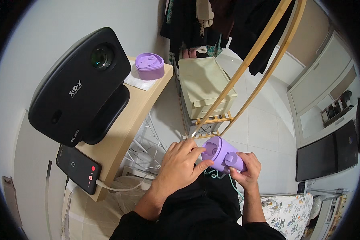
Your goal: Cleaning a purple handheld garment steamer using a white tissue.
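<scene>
My right hand (248,171) grips the lower end of a lilac plastic appliance body (222,154), tilted in front of my lap. It has a hollow open top and a round protruding part on its side. At its open rim is my left hand (183,163), index fingertip over the opening and thumb at the outer edge; whether it grips the rim is unclear. A mint-green cord (235,187) hangs below the body. Apart from both hands, a matching lilac container (150,66) with a fitted top stands on a white paper tissue (141,84).
On the light wood table (120,132) at left are a black XGODY projector (78,87) and a black smartphone (78,168) with a white cable (120,189). Ahead, a bamboo clothes rack (246,63) stands around a cream fabric storage box (204,84). Flowered bedding (285,213) lies at right.
</scene>
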Tool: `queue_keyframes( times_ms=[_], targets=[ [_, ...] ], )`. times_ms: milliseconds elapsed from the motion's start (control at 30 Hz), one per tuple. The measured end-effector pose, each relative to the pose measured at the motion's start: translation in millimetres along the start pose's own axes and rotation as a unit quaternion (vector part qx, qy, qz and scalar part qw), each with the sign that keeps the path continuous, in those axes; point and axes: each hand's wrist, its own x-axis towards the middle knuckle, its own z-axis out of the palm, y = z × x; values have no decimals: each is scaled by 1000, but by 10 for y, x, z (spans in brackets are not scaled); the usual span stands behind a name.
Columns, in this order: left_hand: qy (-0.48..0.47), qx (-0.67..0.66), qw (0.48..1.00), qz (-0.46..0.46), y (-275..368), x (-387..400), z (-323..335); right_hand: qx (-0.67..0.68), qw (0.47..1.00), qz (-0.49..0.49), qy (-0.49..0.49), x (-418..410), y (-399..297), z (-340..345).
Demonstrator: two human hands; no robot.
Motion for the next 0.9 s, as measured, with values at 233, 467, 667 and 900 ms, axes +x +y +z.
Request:
queue_keyframes(
  times_ms=[233, 467, 667, 900],
  targets=[
    [-6, -60, 998, -7, -58, -48, -30, 6, 1000, -11, -3, 29, -14, 38],
    [2, -228, 972, -47, -117, -95, -17, 36, 999, 2, -1, 37, -33, 108],
    [31, -93, 995, -6, -120, -82, -30, 38, 999, 8, -9, 31, -37, 92],
    [7, -73, 997, 4, -104, -86, -83, 63, 998, 22, -10, -3, -29, 120]
  ],
)
